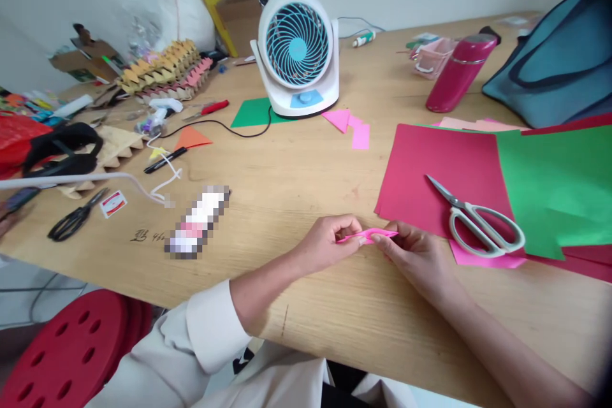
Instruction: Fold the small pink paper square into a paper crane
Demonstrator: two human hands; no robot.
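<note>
A small folded piece of pink paper (pixel 371 235) is held between my two hands, just above the table's near part. My left hand (pixel 329 243) pinches its left end between thumb and fingers. On its right end, my right hand (pixel 421 258) grips with the thumb in front and the fingers curled behind. To the right, scissors with white handles (pixel 488 229) lie on sheets of red paper (pixel 444 172) and green paper (pixel 559 185). Another pink sheet (pixel 471 256) shows partly from under the scissors.
A white fan (pixel 299 51) stands at the back, with pink paper scraps (pixel 361 136) before it. A magenta bottle (pixel 461 73) and a blue bag (pixel 559 57) stand back right. To the left lie a pixelated phone-like object (pixel 198 223), black scissors (pixel 76 217) and a white cable (pixel 119 176).
</note>
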